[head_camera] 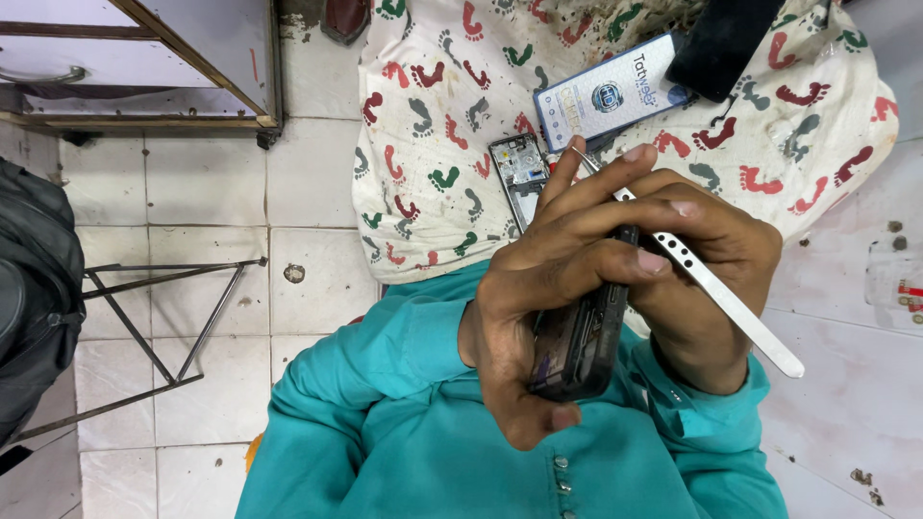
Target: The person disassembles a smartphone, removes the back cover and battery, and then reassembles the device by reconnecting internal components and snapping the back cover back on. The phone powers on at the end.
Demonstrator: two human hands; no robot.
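Two hands meet in the middle of the view, but first the big things around them. The tiled floor (202, 183) fills the left side, pale and stained. Your teal shirt (404, 423) covers the bottom, with small buttons down the front. Above it lies a white cloth (433, 115) printed with red, green and grey footprints. At the left edge you see a dark bag (38, 288), and near it a thin metal stand (163, 317) on the tiles. In the top left corner is a metal-framed cabinet (192, 58).

Your left hand (548, 279) is closed around a dark phone (577, 336), held on its edge, with the thumb below and the fingers wrapped across the top. Your right hand (711, 279) is behind it, curled, and it grips long silver tweezers (711, 279) that run diagonally; the tip is near your left fingertips.

On the cloth, just above your hands, lies a blue and white flat box (611, 96), a black object (721, 43) touching its corner, and a small opened phone frame (519, 173), partly hidden by your fingers.
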